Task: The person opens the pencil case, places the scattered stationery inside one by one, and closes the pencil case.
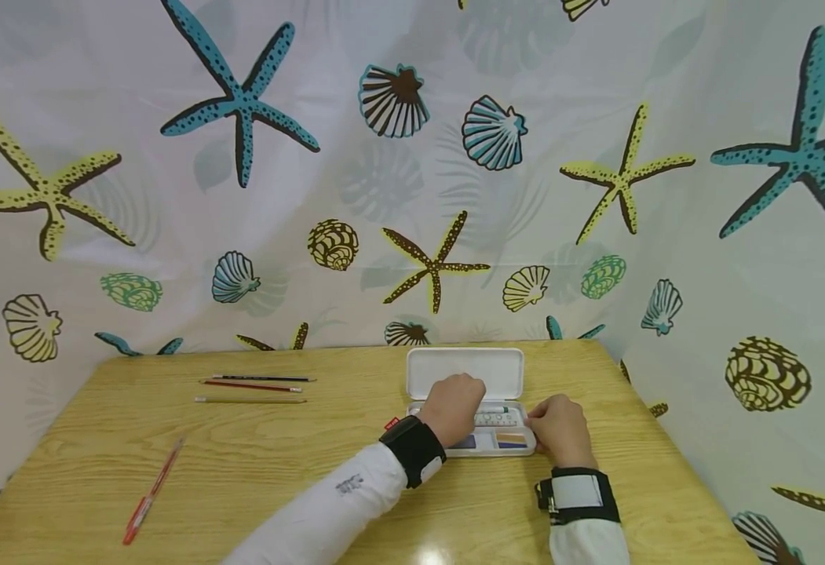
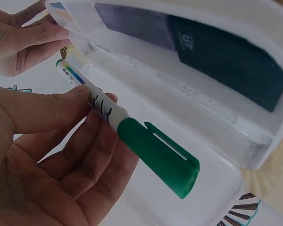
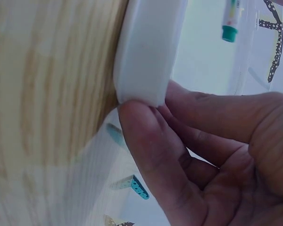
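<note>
A white pencil case (image 1: 465, 375) lies on the table with its lid raised at the back. Over its left half, my left hand (image 1: 452, 406) pinches a green-capped marker (image 2: 159, 157) between thumb and fingers. The marker is inside the case's long compartment, beside a clear ruler (image 1: 498, 421); whether it touches the bottom I cannot tell. At the case's right end, my right hand (image 1: 562, 428) grips the edge with thumb and fingers. A dark eraser marked 4B (image 2: 226, 61) sits in the front compartment, and an orange-and-blue piece (image 1: 511, 440) is in the right one.
Back left on the wooden table (image 1: 257, 463) lie a dark pencil (image 1: 264, 378), a red pencil (image 1: 253, 386) and a yellowish pencil (image 1: 250, 400). A red pen (image 1: 152, 494) is nearer the left edge. A patterned cloth (image 1: 384, 180) hangs behind the table.
</note>
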`<control>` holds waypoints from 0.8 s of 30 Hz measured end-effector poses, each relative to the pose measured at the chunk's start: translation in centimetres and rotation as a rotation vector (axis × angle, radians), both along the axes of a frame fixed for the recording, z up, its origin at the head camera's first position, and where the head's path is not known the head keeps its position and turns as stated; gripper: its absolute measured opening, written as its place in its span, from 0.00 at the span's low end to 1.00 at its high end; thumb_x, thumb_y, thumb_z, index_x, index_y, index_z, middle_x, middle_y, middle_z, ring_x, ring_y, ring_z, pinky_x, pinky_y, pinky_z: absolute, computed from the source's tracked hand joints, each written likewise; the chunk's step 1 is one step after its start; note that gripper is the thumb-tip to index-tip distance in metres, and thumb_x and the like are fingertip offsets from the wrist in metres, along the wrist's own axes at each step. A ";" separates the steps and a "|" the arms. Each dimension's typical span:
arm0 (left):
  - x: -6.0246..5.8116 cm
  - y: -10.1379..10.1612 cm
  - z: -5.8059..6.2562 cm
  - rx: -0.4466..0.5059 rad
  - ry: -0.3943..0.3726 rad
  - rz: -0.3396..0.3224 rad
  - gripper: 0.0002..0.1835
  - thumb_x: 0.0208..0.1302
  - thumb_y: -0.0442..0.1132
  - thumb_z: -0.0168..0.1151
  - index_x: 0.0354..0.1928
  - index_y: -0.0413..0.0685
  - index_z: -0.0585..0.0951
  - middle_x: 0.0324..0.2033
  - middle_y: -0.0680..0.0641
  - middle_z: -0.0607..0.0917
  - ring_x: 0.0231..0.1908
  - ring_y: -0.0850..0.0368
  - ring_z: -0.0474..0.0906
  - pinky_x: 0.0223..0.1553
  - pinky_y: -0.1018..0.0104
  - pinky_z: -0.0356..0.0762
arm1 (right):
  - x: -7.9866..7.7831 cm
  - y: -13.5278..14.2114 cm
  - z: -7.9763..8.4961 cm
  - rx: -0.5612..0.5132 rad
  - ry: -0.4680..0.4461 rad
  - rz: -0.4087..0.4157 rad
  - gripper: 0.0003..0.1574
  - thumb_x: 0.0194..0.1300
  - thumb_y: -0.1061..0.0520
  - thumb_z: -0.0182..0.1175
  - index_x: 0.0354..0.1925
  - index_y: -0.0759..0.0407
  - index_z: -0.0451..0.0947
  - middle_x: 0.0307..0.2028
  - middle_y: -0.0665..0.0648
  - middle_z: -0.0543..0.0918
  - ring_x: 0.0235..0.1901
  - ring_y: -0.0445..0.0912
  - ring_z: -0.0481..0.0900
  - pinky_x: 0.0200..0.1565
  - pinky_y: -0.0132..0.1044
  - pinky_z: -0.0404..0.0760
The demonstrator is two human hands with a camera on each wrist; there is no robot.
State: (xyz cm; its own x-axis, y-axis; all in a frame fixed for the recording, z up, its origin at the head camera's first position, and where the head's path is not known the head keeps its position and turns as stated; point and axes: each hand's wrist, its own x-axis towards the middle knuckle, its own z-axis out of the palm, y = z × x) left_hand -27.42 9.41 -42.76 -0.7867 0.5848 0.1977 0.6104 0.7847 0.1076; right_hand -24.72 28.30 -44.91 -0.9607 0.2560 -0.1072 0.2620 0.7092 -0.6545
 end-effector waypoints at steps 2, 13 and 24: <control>0.0 0.1 -0.3 -0.006 -0.004 0.000 0.09 0.59 0.28 0.72 0.26 0.48 0.82 0.25 0.51 0.83 0.28 0.58 0.82 0.24 0.65 0.77 | 0.0 0.0 0.0 0.004 0.002 0.001 0.08 0.67 0.65 0.67 0.39 0.73 0.85 0.33 0.64 0.85 0.27 0.50 0.81 0.24 0.35 0.80; -0.6 0.6 -1.7 -0.050 -0.036 0.023 0.10 0.62 0.31 0.72 0.26 0.48 0.82 0.24 0.51 0.83 0.25 0.59 0.81 0.22 0.65 0.77 | 0.0 -0.1 -0.1 0.003 0.011 -0.002 0.08 0.67 0.65 0.67 0.38 0.73 0.85 0.32 0.65 0.85 0.26 0.50 0.81 0.24 0.36 0.81; -1.0 1.2 -2.4 -0.069 -0.060 0.029 0.04 0.64 0.33 0.72 0.32 0.47 0.86 0.26 0.50 0.85 0.27 0.59 0.82 0.25 0.63 0.80 | 0.0 0.1 -0.3 0.002 0.023 -0.001 0.07 0.66 0.65 0.67 0.37 0.73 0.85 0.31 0.64 0.84 0.25 0.49 0.80 0.23 0.35 0.80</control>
